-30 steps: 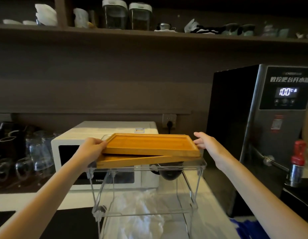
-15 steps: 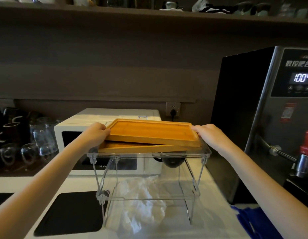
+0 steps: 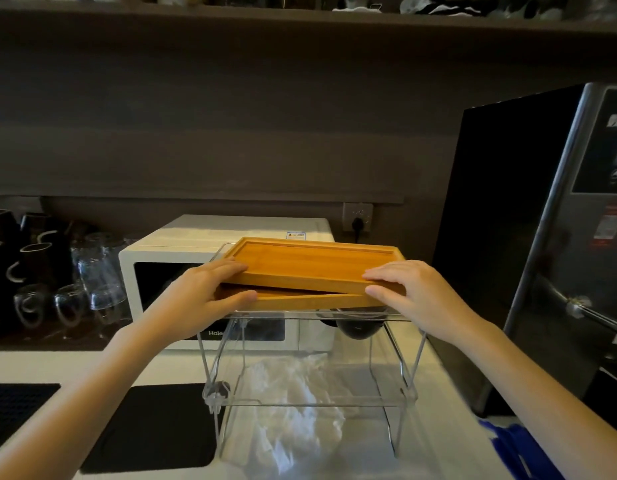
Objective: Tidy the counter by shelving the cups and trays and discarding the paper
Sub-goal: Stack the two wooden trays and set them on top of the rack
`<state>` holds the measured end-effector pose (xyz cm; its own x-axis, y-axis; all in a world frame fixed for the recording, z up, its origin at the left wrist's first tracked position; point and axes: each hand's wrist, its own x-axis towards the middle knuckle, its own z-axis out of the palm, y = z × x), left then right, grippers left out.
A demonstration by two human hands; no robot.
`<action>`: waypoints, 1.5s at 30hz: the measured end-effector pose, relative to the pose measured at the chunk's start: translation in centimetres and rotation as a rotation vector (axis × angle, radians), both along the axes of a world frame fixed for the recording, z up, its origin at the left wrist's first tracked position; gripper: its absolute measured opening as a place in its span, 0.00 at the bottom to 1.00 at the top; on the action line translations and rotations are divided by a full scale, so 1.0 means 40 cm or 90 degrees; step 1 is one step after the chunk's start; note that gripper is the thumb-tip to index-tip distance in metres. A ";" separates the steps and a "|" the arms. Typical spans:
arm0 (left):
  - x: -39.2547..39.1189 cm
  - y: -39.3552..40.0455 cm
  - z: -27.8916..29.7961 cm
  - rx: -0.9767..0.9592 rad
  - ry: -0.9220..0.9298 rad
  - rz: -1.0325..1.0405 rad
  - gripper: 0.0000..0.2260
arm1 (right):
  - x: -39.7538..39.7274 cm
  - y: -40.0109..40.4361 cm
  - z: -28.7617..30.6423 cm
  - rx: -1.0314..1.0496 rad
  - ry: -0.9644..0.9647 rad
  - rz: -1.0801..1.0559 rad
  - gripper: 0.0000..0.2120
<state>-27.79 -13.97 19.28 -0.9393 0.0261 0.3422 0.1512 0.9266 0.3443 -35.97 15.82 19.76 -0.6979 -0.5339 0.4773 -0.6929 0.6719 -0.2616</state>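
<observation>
Resting on top of the clear rack (image 3: 310, 362), two wooden trays sit stacked and skewed, the upper tray (image 3: 315, 263) turned at a slight angle over the lower tray (image 3: 300, 299). Your left hand (image 3: 203, 296) is at the stack's left end, fingers spread only a little: the upper fingers lie along the top tray's near edge and the thumb presses the lower tray's edge. Your right hand (image 3: 414, 292) is at the right end, fingers extended and close together, fingertips touching the near right corners of both trays. Neither hand wraps around a tray; both press against the edges. Under the rack's top, a dark cup (image 3: 359, 329) shows through the plastic at the right. Crumpled paper (image 3: 293, 410) lies on the white counter (image 3: 92, 365) beneath the rack. Behind the rack stands a white microwave (image 3: 168, 271), with glass cups (image 3: 96, 282) to its left and a steel water boiler (image 3: 556, 237) on the right.
</observation>
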 end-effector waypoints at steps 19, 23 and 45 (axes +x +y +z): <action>0.044 0.039 -0.006 0.021 0.219 -0.008 0.20 | -0.006 0.021 -0.009 -0.089 -0.063 0.023 0.18; 0.046 0.046 -0.001 0.029 0.227 0.011 0.16 | -0.005 0.022 -0.010 -0.076 -0.062 0.015 0.19; 0.021 0.038 0.002 0.139 0.220 0.228 0.23 | 0.001 0.056 -0.010 -0.132 -0.073 -0.186 0.30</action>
